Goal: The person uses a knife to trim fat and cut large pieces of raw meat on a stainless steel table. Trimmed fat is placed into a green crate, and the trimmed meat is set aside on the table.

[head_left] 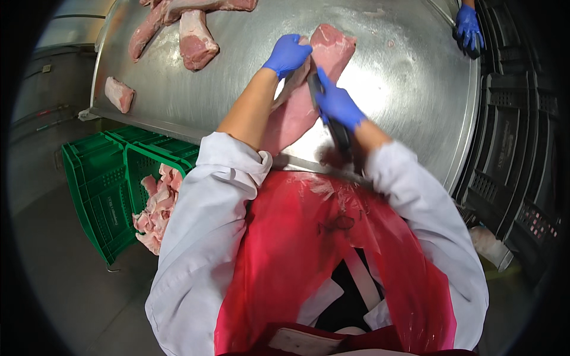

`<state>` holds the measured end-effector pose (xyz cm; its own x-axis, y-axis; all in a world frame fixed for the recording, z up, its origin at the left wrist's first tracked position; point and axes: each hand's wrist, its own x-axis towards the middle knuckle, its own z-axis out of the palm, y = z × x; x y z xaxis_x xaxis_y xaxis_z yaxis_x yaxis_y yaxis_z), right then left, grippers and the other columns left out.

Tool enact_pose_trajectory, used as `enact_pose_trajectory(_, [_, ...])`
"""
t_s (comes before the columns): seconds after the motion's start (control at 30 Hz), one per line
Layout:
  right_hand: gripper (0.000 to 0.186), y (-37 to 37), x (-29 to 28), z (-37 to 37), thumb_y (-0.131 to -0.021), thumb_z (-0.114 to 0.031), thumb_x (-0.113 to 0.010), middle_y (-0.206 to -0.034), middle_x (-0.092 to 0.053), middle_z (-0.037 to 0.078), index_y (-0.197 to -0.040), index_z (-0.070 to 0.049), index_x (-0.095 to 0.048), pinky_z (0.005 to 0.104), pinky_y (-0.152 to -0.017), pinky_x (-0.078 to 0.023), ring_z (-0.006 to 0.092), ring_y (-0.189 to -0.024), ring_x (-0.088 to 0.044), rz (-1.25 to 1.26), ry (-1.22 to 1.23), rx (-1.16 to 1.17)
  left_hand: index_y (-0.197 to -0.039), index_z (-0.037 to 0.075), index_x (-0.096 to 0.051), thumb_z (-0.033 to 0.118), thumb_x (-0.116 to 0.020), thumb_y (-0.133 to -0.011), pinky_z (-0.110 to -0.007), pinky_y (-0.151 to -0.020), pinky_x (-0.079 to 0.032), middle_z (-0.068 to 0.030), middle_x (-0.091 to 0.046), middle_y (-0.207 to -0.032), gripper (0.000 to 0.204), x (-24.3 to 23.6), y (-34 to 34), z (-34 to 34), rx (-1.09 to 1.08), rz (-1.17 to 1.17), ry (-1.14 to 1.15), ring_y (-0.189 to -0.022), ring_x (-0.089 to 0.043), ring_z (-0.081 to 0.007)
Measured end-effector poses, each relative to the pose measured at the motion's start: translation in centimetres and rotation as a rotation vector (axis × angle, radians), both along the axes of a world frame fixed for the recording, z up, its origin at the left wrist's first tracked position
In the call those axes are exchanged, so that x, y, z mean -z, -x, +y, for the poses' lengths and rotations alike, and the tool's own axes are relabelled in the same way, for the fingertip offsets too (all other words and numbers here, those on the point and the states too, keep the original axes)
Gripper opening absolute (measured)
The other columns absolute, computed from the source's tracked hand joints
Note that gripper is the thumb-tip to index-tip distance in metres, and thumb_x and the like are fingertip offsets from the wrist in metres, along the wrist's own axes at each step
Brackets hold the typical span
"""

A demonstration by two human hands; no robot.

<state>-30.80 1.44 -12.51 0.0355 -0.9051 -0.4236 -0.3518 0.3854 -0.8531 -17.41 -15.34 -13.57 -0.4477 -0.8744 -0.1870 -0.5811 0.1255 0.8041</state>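
Observation:
A long slab of pale pink meat (292,117) lies on the steel table, its far end (333,46) redder. My left hand (289,55), in a blue glove, is closed on a strip of the meat's pale outer layer (291,89) near the far end, along the slab's left side. In my right hand (340,104), also gloved in blue, is a black-handled knife (339,135). It rests against the slab just right of the strip; its blade is mostly hidden.
More meat cuts (199,38) lie at the table's far left, with a smaller piece (119,94) near the left edge. Pale trimmings (159,207) fill part of a green crate (98,196). Black crates (504,148) stand right. Another person's gloved hand (468,26) holds a knife.

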Motion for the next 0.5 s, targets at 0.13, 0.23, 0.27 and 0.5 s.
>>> enact_pose_trajectory(0.13, [0.076, -0.1, 1.3, -5.4, -0.09, -0.012, -0.049, -0.071, -0.067, 0.021, -0.158, -0.007, -0.017, 0.0415, -0.061, -0.057, 0.0314, -0.06, -0.068, -0.057, -0.013, 0.053, -0.09, -0.003, -0.068, 0.019, -0.064, -0.083, -0.032, -0.07, -0.049, -0.0095, -0.067, -0.081, 0.023, -4.2, 1.7, 1.7, 0.004, 0.055, -0.104, -0.077, -0.06, -0.0138])
enact_pose_trajectory(0.23, [0.082, -2.8, -2.0, 3.6, -0.091, -0.013, -0.048, -0.069, -0.066, 0.021, -0.161, -0.013, -0.005, 0.0386, -0.061, -0.057, 0.0287, -0.055, -0.066, 0.065, -0.04, -0.111, -0.098, -0.004, -0.069, 0.02, -0.064, -0.082, -0.033, -0.075, -0.051, -0.0123, -0.069, -0.085, 0.029, -3.3, -1.0, 0.3, -0.102, 0.129, -0.132, -0.08, -0.063, -0.0174])
enact_pose_trajectory(0.27, [0.082, -3.3, -1.4, 4.9, -0.092, -0.013, -0.048, -0.069, -0.066, 0.019, -0.161, -0.014, -0.005, 0.038, -0.061, -0.057, 0.0266, -0.054, -0.065, 0.106, 0.063, -0.105, -0.099, -0.004, -0.069, 0.02, -0.064, -0.083, -0.033, -0.074, -0.051, -0.0121, -0.069, -0.085, 0.029, -4.1, -0.9, 1.0, -0.067, 0.136, -0.085, -0.08, -0.063, -0.0173])
enact_pose_trajectory(0.5, [0.071, -3.9, -0.4, 0.4, -0.093, -0.016, -0.051, -0.075, -0.069, 0.022, -0.157, -0.01, -0.023, 0.0397, -0.065, -0.057, 0.0329, -0.066, -0.07, 0.129, 0.011, -0.137, -0.099, -0.004, -0.068, 0.023, -0.064, -0.083, -0.036, -0.075, -0.051, -0.0144, -0.068, -0.087, 0.032, -6.6, -2.1, 2.5, -0.06, 0.184, 0.055, -0.081, -0.064, -0.0211])
